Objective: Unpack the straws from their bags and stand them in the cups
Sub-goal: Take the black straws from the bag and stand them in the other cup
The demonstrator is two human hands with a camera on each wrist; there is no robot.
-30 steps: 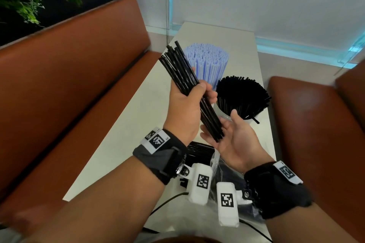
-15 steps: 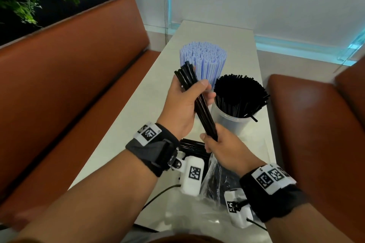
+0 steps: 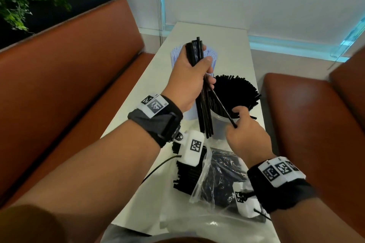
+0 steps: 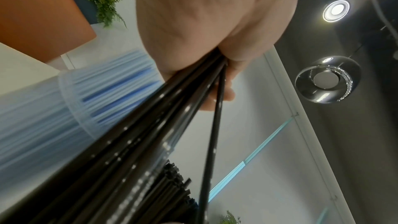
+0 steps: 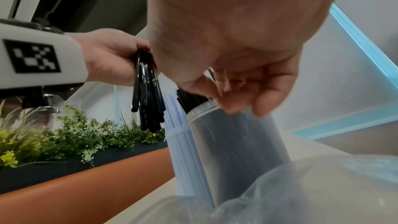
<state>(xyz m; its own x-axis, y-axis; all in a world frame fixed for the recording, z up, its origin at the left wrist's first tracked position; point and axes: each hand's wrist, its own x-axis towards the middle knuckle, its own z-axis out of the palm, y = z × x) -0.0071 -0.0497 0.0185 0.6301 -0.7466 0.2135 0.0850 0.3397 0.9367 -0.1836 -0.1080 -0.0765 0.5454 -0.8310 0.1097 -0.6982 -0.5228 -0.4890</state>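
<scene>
now the black bundle (image 3: 199,77), fanned and tilted a second ago, hangs near upright in the left hand (image 3: 189,79), whose grip is clamped round it beside the black-straw cup (image 3: 235,94); right hand (image 3: 246,134) pinches one stray straw (image 3: 222,106), so squaring-up continues before insertion.

A long, narrow white table (image 3: 227,45) runs away from the person between two brown benches. Near its middle stand two clear cups touching side by side: the one toward the left edge (image 3: 192,112) is packed with pale blue straws (image 3: 209,55), the one toward the right edge (image 3: 219,124) with black straws (image 3: 237,92). At the near end lie a stack of loose black straws (image 3: 187,175) and, just right of it, crumpled clear bags (image 3: 217,179) with a thin black cable (image 3: 158,165) along the left edge.
</scene>
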